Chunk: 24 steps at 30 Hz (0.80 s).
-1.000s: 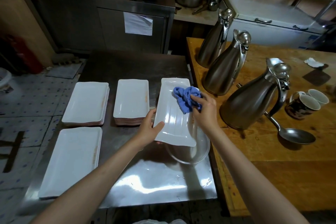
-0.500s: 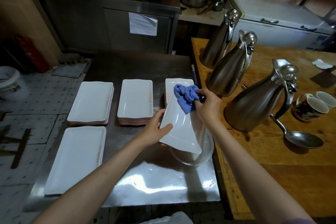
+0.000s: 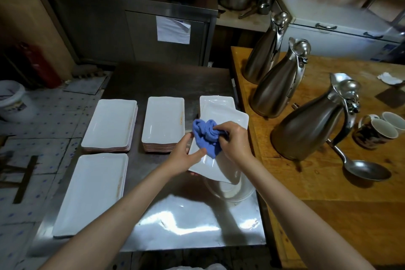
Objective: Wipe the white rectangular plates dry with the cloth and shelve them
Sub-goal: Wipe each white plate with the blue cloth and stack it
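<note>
Steel table | wooden counter right | tiled floor left

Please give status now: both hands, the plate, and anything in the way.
Left hand grips plate edge. Right hand presses blue cloth on it. Plate held tilted over glass bowl. Nothing in the way.

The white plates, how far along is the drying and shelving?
Nothing looks shelved yet: three stacks sit on the steel table; whether they are dry cannot be told. In hand: the left hand holds one plate over a clear bowl while the right hand rubs it with the blue cloth. More plates lie behind.
</note>
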### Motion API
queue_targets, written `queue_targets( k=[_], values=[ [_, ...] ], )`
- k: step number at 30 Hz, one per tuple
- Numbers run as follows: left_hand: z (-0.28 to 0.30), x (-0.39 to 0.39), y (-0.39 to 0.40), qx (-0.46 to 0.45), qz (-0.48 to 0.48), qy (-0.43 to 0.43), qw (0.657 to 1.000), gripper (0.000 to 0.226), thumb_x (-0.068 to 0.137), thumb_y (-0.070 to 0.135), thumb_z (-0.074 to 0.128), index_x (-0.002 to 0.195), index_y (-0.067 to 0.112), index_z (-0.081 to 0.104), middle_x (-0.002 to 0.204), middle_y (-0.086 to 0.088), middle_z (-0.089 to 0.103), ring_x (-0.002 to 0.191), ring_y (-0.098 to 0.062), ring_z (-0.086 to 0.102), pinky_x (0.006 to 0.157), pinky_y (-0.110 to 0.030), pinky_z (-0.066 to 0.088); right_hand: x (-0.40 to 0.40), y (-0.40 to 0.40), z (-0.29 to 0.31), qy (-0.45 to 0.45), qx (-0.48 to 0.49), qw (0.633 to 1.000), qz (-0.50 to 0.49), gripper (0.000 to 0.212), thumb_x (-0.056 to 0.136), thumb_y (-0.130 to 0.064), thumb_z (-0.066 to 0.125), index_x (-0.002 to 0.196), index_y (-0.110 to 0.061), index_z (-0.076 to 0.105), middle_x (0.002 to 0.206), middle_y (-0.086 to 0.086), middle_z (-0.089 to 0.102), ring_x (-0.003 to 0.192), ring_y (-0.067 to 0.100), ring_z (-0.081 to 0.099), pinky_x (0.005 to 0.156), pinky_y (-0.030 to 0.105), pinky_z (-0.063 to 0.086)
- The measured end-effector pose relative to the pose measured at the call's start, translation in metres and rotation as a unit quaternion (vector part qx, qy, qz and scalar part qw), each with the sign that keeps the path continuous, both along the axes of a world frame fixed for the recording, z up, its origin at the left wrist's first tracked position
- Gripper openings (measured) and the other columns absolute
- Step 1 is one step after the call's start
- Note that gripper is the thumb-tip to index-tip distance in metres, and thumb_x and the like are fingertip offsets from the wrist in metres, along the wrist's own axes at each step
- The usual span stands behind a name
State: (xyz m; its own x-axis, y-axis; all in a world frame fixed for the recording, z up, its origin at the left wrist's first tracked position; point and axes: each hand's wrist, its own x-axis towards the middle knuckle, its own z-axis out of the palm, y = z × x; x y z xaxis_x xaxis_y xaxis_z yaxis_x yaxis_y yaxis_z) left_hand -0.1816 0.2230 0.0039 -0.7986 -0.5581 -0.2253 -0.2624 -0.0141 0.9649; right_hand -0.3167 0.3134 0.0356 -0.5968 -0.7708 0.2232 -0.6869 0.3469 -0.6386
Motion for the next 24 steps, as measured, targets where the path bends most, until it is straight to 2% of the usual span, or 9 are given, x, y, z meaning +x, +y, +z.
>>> queue_targets(
  k=[1,5,6,9,12,14,19,22,24],
  values=[
    [-0.001,0.000,-0.001,0.001,0.002,-0.001,1.000,0.044,0.091,0.016,0.061,0.128,0.027,0.039,0.128,0.010,0.047,0.123,-0.007,0.042,0.100,-0.020,0.038,0.003,0.002,-0.003,0.006,0.001,1.000,0.015,0.020,0.084,0.002,0.062,0.101,-0.003,0.071,0.102,0.013,0.068,0.095,0.022,0.060,0.086,0.025,0.047],
    [-0.004,-0.002,-0.004,-0.009,0.018,-0.013,1.000,0.028,0.091,0.017,0.061,0.110,0.027,0.043,0.106,0.005,0.055,0.101,-0.014,0.056,0.070,-0.006,0.048,0.011,0.009,-0.013,0.026,0.026,0.998,0.056,0.023,0.078,0.008,0.061,0.096,-0.003,0.072,0.096,0.013,0.067,0.091,0.024,0.058,0.080,0.024,0.043],
    [-0.003,-0.001,-0.004,-0.010,0.024,-0.015,1.000,0.032,0.090,0.019,0.061,0.117,0.023,0.043,0.111,0.001,0.055,0.101,-0.014,0.057,0.072,-0.009,0.049,0.013,0.010,-0.014,0.029,0.027,0.997,0.060,0.024,0.076,0.009,0.061,0.094,-0.003,0.072,0.095,0.012,0.067,0.090,0.025,0.057,0.079,0.023,0.040],
    [-0.005,-0.001,-0.006,-0.007,0.032,-0.028,0.999,0.062,0.088,0.031,0.061,0.141,0.016,0.033,0.137,-0.006,0.047,0.121,-0.024,0.052,0.095,-0.029,0.049,0.015,0.011,-0.014,0.035,0.031,0.996,0.070,0.023,0.075,0.012,0.061,0.087,-0.002,0.073,0.093,0.013,0.067,0.089,0.025,0.056,0.076,0.019,0.038],
    [-0.005,0.000,-0.005,-0.009,0.030,-0.034,0.999,0.075,0.078,0.047,0.059,0.142,0.018,0.033,0.139,-0.003,0.046,0.125,-0.025,0.050,0.102,-0.038,0.046,0.016,0.015,-0.016,0.040,0.036,0.996,0.073,0.025,0.071,0.016,0.059,0.083,-0.002,0.073,0.091,0.013,0.067,0.087,0.026,0.056,0.073,0.015,0.034],
    [-0.006,0.000,-0.006,-0.004,0.035,-0.023,0.999,0.072,0.076,0.050,0.059,0.138,0.021,0.037,0.136,-0.006,0.051,0.121,-0.026,0.055,0.100,-0.040,0.048,0.016,0.018,-0.019,0.037,0.042,0.996,0.071,0.027,0.070,0.018,0.059,0.081,-0.002,0.074,0.091,0.012,0.066,0.087,0.025,0.054,0.072,0.010,0.031],
    [-0.011,-0.001,-0.006,0.024,0.056,0.006,0.998,0.053,0.089,0.029,0.059,0.137,0.024,0.037,0.136,-0.003,0.051,0.120,-0.022,0.055,0.098,-0.034,0.049,0.014,0.023,-0.025,0.052,0.054,0.994,0.074,0.028,0.069,0.018,0.060,0.077,-0.005,0.074,0.089,0.009,0.065,0.085,0.024,0.052,0.070,0.009,0.030],
    [-0.011,0.000,-0.006,0.032,0.067,0.023,0.997,0.054,0.092,0.024,0.057,0.141,0.020,0.035,0.138,-0.002,0.050,0.123,-0.019,0.053,0.100,-0.031,0.047,0.011,0.026,-0.024,0.068,0.062,0.992,0.089,0.026,0.067,0.018,0.065,0.073,-0.006,0.073,0.085,0.008,0.065,0.081,0.027,0.054,0.068,0.014,0.034],
    [-0.012,0.001,-0.007,0.030,0.071,0.029,0.997,0.053,0.091,0.023,0.057,0.139,0.021,0.036,0.135,0.001,0.052,0.122,-0.018,0.054,0.099,-0.031,0.047,0.007,0.029,-0.024,0.093,0.063,0.988,0.103,0.024,0.065,0.017,0.070,0.071,-0.005,0.073,0.085,0.010,0.065,0.081,0.030,0.056,0.066,0.024,0.045]
  ],
)
